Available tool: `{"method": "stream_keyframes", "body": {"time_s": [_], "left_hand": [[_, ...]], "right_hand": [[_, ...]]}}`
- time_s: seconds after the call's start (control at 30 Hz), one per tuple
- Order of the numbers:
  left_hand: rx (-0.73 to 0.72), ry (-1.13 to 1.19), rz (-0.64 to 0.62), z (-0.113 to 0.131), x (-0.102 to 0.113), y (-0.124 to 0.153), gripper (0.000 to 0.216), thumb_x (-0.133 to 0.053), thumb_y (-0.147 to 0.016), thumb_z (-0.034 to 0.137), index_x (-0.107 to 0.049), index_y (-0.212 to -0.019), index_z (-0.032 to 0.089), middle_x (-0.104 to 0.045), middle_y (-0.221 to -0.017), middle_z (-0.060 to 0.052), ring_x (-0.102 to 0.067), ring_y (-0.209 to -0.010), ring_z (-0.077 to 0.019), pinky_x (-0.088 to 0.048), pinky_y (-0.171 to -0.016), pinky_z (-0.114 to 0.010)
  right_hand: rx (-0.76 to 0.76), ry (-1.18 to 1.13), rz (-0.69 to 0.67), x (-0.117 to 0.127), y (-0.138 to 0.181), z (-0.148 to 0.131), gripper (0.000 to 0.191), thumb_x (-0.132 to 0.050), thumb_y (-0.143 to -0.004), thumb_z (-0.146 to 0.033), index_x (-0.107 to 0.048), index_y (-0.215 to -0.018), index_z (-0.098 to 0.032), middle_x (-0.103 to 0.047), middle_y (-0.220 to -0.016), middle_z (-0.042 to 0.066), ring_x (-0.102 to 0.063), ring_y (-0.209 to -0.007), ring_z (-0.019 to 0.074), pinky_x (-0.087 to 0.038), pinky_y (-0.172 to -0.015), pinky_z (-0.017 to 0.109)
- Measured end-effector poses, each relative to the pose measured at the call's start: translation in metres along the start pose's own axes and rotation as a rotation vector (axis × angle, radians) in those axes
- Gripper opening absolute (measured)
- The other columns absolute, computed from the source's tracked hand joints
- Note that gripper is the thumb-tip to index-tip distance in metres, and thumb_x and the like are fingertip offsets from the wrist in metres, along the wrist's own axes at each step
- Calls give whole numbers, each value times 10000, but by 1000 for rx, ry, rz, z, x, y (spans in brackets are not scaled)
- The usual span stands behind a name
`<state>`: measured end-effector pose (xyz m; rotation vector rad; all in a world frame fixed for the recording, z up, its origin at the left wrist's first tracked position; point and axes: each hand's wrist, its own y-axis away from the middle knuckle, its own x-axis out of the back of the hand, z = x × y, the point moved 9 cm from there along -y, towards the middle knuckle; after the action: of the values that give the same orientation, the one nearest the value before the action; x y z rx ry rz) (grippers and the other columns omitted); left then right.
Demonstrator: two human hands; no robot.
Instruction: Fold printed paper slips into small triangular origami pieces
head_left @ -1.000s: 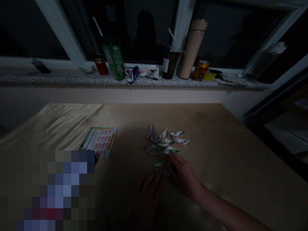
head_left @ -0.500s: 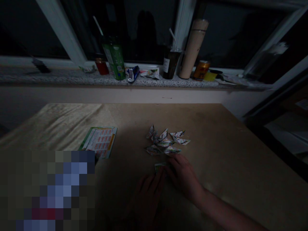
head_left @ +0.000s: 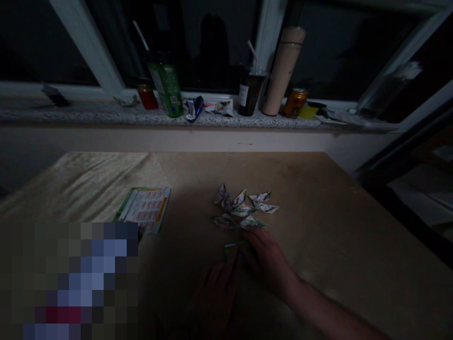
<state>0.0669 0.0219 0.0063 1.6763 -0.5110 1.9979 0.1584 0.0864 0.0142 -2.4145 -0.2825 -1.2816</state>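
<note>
Folded paper (head_left: 233, 246): one, at right hand (head_left: 268, 262)

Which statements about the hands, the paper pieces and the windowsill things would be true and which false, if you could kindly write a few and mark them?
1. The left hand and the right hand meet at a small paper piece on the table. True.
2. The pile of folded paper pieces lies on the windowsill. False: it lies on the table, just beyond the hands.
3. A printed leaflet lies flat to the left of the pile. True.
4. The green bottle stands on the leaflet. False: it stands on the windowsill.
</note>
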Motion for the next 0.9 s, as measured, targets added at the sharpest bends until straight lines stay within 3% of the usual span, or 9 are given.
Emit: {"method": "stream_keyframes", "body": {"time_s": [0.23,0.47,0.9], "left_hand": [[14,33,-71,0,-4,-1,599,-495,-814,280,-351,-1378,137,-388,-1411,-87,-455,-1146,-260,-326,-960,-400],[25,11,-64,-1,-3,-5,590,-498,-810,262,-363,-1372,143,-414,-1394,-89,-457,-1144,-259,-343,-946,-410],[40,8,-58,-1,-4,-3,577,-489,-829,298,-367,-1371,142,-408,-1398,-88,-455,-1157,-272,-344,-954,-423]], "right_hand": [[-2,70,0,-6,3,4,134,-586,-806,-152,-617,-935,-169,-596,-905,80,-525,-837,244,-477,-733,387],[46,108,3,-8,2,0,221,-591,-792,-112,-604,-1007,-162,-596,-981,98,-531,-892,249,-477,-766,376],[109,190,-3,-15,2,-1,136,-605,-796,-143,-622,-925,-184,-618,-899,72,-536,-824,232,-463,-703,354]]}}
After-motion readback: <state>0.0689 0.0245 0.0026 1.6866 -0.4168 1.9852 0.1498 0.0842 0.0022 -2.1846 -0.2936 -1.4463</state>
